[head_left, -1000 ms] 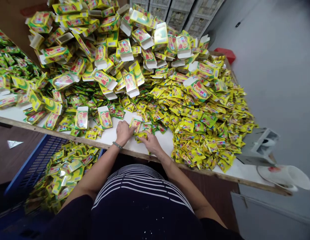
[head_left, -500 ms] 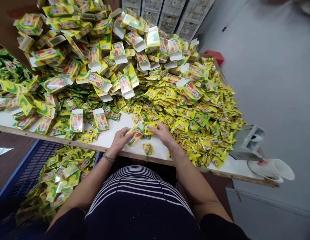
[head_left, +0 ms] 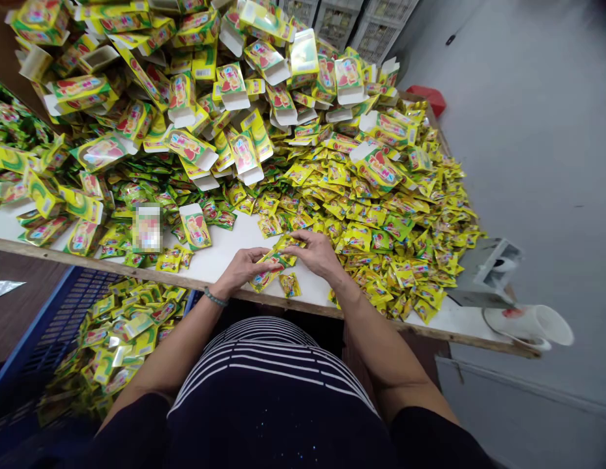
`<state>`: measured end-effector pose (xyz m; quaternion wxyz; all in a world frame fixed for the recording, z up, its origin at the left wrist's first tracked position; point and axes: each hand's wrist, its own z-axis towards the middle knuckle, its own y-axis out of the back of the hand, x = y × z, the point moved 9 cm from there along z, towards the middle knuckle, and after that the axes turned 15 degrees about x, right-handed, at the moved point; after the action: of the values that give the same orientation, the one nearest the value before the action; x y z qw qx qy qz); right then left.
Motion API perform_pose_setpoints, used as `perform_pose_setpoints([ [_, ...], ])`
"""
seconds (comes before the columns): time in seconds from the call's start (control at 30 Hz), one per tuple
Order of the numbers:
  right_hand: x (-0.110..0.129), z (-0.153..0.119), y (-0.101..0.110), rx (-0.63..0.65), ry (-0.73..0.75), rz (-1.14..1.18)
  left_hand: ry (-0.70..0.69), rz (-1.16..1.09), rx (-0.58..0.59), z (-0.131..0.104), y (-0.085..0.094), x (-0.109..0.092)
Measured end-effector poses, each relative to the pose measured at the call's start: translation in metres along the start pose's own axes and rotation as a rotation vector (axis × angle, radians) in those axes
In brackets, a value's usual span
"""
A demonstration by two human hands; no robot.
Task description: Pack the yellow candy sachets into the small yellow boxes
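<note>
My left hand (head_left: pixel 242 268) is closed around a small yellow-green cardboard box (head_left: pixel 264 279) over the front of the white table (head_left: pixel 217 262). My right hand (head_left: pixel 317 253) pinches a yellow sachet (head_left: pixel 285 244) against the box's far right end. How far the sachet is inside the box is hidden by my fingers. Just below lies a single loose sachet (head_left: pixel 290 284). To the right of my right hand spreads a big heap of yellow sachets (head_left: pixel 376 241). Left of my hands stands another box with its flap up (head_left: pixel 195 226).
A tall pile of open boxes (head_left: pixel 186 98) covers the back of the table. Below the edge at left, a blue crate (head_left: pixel 49 326) holds filled-looking boxes. A grey metal holder (head_left: pixel 489 273) and a white cup (head_left: pixel 532 326) sit at the right end.
My right hand has brought the sachet closer to the box, its fingers now over the box's end. The box has tilted slightly, still in my left hand. The view has shifted a little.
</note>
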<state>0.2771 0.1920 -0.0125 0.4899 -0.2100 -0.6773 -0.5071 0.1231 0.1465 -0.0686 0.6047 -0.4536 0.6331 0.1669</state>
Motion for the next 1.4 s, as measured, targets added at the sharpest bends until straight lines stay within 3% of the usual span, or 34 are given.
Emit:
perform_pose_setpoints([
  [0.13,0.001,-0.002,-0.002,-0.041,0.034,-0.004,0.061,-0.02,-0.044,0.001,-0.001,0.012],
  [0.33,0.033,-0.015,-0.006,-0.135,0.143,-0.146,0.12,-0.239,-0.079,-0.001,-0.007,0.016],
  [0.43,0.023,-0.021,-0.01,-0.118,0.034,-0.106,0.077,-0.199,-0.107,-0.004,-0.007,0.014],
  [0.53,0.012,-0.021,-0.014,-0.027,-0.037,-0.046,-0.029,0.006,-0.132,-0.007,-0.004,0.005],
  [0.63,0.012,-0.021,-0.005,-0.091,-0.055,-0.095,-0.111,0.163,-0.161,-0.009,-0.002,-0.002],
  [0.87,-0.002,-0.022,-0.014,-0.074,-0.06,0.058,-0.054,0.021,-0.174,-0.01,0.004,0.006],
  [1.03,-0.007,-0.022,-0.013,-0.11,-0.077,-0.069,-0.081,-0.024,-0.125,-0.01,0.002,-0.001],
  [1.23,-0.001,-0.019,-0.038,0.136,-0.013,0.065,-0.077,-0.052,-0.16,-0.007,0.006,0.006],
  [1.4,0.008,-0.026,-0.056,0.153,-0.053,-0.098,-0.141,0.001,-0.178,-0.01,0.005,0.001],
])
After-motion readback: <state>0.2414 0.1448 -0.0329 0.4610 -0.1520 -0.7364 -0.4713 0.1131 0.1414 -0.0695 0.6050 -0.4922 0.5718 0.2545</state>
